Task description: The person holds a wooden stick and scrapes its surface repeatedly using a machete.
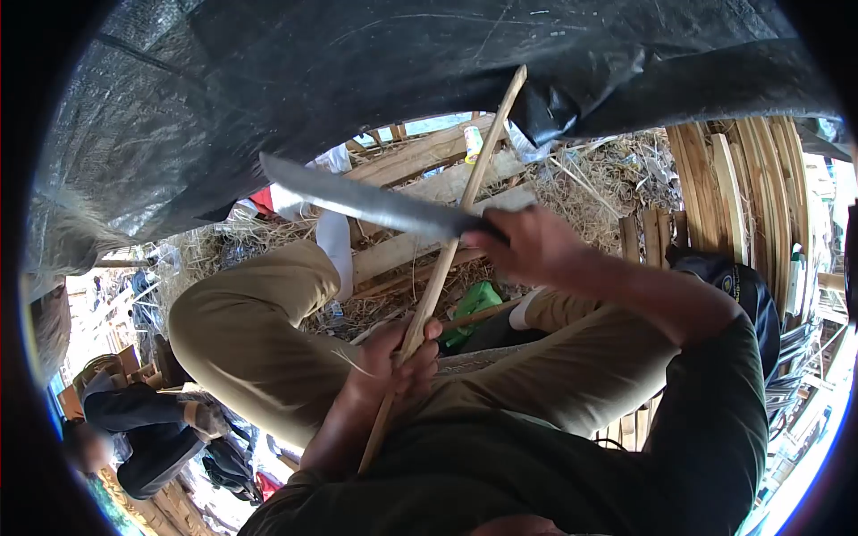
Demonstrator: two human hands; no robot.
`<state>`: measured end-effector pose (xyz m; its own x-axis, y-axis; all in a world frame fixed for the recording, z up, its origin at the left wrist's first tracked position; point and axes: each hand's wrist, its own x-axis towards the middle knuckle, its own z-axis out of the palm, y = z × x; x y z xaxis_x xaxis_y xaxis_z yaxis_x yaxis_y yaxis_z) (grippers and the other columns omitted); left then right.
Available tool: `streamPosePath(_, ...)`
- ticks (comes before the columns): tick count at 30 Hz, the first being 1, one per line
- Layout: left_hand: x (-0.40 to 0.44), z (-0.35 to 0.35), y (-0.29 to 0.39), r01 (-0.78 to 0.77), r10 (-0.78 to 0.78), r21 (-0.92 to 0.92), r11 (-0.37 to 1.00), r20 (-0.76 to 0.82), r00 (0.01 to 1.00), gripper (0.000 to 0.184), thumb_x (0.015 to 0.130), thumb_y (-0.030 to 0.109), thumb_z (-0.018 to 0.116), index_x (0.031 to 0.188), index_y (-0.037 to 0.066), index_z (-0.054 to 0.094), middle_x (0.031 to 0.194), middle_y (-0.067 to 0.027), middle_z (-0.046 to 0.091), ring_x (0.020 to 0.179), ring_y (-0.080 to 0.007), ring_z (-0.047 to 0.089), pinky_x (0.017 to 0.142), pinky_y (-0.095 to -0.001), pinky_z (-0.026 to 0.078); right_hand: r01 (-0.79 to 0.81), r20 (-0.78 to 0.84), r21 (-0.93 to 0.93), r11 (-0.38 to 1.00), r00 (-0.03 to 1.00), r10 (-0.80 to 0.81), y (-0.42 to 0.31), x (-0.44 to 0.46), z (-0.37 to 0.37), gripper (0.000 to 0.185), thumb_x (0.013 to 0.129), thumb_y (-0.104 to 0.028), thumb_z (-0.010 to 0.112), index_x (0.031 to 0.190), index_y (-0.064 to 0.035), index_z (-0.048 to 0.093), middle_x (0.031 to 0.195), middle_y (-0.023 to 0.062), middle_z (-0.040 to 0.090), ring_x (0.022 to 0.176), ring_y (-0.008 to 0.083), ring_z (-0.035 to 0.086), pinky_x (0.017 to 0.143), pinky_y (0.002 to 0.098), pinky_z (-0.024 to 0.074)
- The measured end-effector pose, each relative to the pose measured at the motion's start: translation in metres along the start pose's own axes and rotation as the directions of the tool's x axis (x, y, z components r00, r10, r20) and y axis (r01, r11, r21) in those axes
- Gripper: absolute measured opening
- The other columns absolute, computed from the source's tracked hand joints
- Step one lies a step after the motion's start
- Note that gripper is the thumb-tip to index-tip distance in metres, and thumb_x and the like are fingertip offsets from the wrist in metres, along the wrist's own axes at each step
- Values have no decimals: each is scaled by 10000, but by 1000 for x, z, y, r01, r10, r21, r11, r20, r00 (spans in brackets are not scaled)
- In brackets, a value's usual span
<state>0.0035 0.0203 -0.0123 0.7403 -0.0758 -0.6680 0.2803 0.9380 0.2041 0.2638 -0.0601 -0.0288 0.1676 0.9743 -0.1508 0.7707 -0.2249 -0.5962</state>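
A long, thin wooden stick (463,214) runs diagonally from my lap up toward the dark tarp. My left hand (399,357) is wrapped round its lower part, above my thighs. In my right hand (527,243) is the dark handle of a machete, closed in my fingers. The machete's wide blade (366,201) points to the upper left and crosses the stick near its middle; whether the two touch I cannot tell. A thin curled shaving hangs beside my left hand.
Black tarp (268,80) hangs across the top. Wooden boards (751,188) stand at the right, with a black bag (746,290) below them. Planks (420,161), wood shavings and a green bag (474,308) lie ahead. Another person (147,429) sits at the lower left.
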Motion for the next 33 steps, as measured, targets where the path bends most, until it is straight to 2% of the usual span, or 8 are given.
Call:
streamPosePath(4, -4, 4, -1, -24, 24, -26, 999, 0, 1000, 262, 1036, 373, 364, 981, 154, 496, 530, 58, 344, 388, -74, 313, 369, -230, 279, -66, -210, -38, 997, 976, 57, 64, 42, -12, 339, 1020, -317, 557, 896, -13, 642, 653, 217, 645, 580, 366, 674, 509, 459, 511)
streamPosePath(11, -8, 0, -1, 41, -29, -150, 988, 80, 996, 296, 1046, 407, 354, 967, 163, 502, 525, 63, 329, 387, -70, 315, 365, -224, 279, 12, -32, 161, 987, 999, -7, 18, 16, 2, 395, 1019, -359, 576, 870, 1, 639, 561, 120, 599, 505, 240, 647, 451, 405, 468)
streamPosePath(18, -5, 4, 0, 18, -11, -118, 993, 63, 998, 301, 1048, 407, 359, 960, 160, 508, 515, 65, 328, 368, -70, 304, 345, -220, 270, -312, 62, 90, 946, 950, 307, 18, 22, -14, 426, 1025, -401, 550, 878, -10, 630, 577, 105, 603, 499, 214, 637, 455, 389, 470)
streamPosePath(19, -2, 2, -2, 32, -19, -136, 990, 96, 995, 301, 1047, 408, 361, 958, 162, 508, 514, 65, 328, 366, -69, 300, 346, -219, 269, 61, -154, 93, 994, 987, -47, 11, 13, 11, 435, 1030, -397, 542, 863, -3, 620, 577, 117, 602, 498, 218, 635, 463, 395, 475)
streamPosePath(26, -5, 8, -3, -5, 3, -68, 998, -28, 1000, 287, 1047, 386, 361, 955, 154, 503, 507, 55, 334, 355, -81, 278, 345, -227, 256, -202, -10, 75, 976, 979, 204, 48, 38, -19, 455, 1044, -402, 504, 881, -1, 644, 563, 140, 595, 505, 272, 642, 462, 410, 469)
streamPosePath(29, -6, 5, -2, -26, 27, -34, 999, 14, 1000, 294, 1048, 398, 364, 955, 156, 503, 512, 53, 335, 361, -83, 280, 349, -229, 256, 157, -183, -107, 982, 967, -175, 26, 11, 11, 449, 1053, -388, 492, 886, 2, 639, 566, 143, 600, 487, 280, 627, 443, 414, 441)
streamPosePath(31, -8, 6, -2, -21, 21, -14, 1000, 8, 1000, 308, 1051, 413, 361, 956, 157, 503, 516, 49, 337, 363, -84, 281, 354, -232, 259, 229, -140, -41, 972, 962, -233, 10, 1, 16, 424, 1050, -368, 505, 883, -1, 637, 569, 144, 602, 477, 283, 621, 432, 415, 433)
streamPosePath(33, -5, 8, 1, -10, 10, -12, 1000, -49, 999, 329, 1055, 427, 350, 955, 152, 501, 519, 42, 342, 362, -86, 283, 355, -237, 264, 58, 36, 282, 958, 997, -71, 5, 4, 8, 402, 1045, -352, 523, 876, -5, 635, 567, 140, 599, 465, 286, 615, 420, 415, 428)
